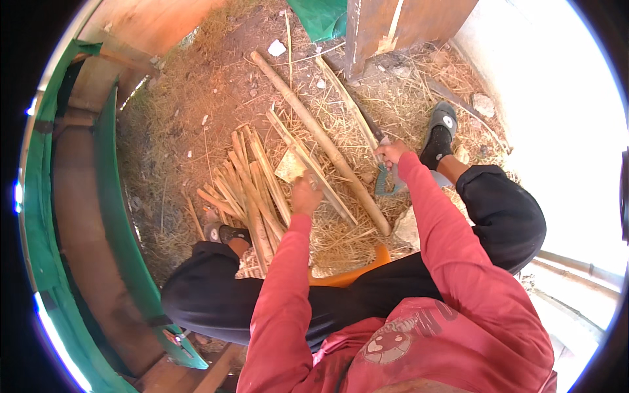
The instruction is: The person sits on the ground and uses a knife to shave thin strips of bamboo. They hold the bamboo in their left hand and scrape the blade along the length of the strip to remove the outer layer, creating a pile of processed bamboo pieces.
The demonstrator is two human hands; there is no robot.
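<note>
My left hand [306,194] is closed at the edge of a split bamboo strip [288,134], its fingertips partly hidden. A pale yellowish flat piece [290,166] lies beside those fingers. To the left, a fanned pile of split bamboo strips [252,187] rests on the ground. My right hand [392,152] is wrapped round the near end of a long dark-bladed tool [371,123], apparently a machete. Another split bamboo strip [347,98] runs along its blade. Just below the right hand is a teal looped object [382,180], too unclear to name. A whole bamboo pole [321,137] lies between my hands.
Straw and dry soil [190,105] cover the ground, with scattered stones [276,48]. A wooden panel [409,29] stands ahead, a pale wall [544,98] rises right, and green sheeting [111,170] borders the left. An orange seat edge [350,278] shows between my legs.
</note>
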